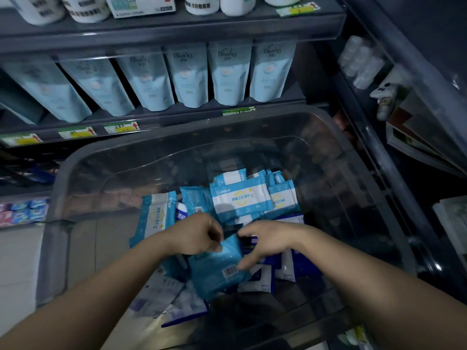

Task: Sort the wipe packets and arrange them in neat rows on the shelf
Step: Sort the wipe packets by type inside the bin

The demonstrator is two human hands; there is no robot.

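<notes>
Reaches with both hands into a clear bin (75, 173) set before a dark shelf (166, 116). Holds one blue packet (214, 271) between them, low in the bin and just above the heap (242, 200), back side up with a barcode (229, 271) showing, tilted down toward the left. Pinches the packet's upper left edge with the left hand (194, 234), fingers (213, 247) curled and pressed together. Grips the upper right edge with the right hand (267, 239), thumb laid beside the barcode, the other fingers bent over the top corner, close together.

Rest of the wipes loose in the bin, lying at mixed angles. At the far side of the heap, white-and-blue packs with a yellow ring, some flat, some on edge. One more of these (154, 218) leaning by the left wall. Under and just right of the right hand, dark-blue-and-white packs (285, 267). Near the front wall, pale ones (161, 296), partly blurred.

On the shelf behind the bin, a row of light-blue pouches (187, 77), upright, side by side, touching. Along its front lip, yellow-and-green tags (121, 127). One level up, white bottles (86, 8) and a box (141, 6). Small print on the packs too fine to read.
</notes>
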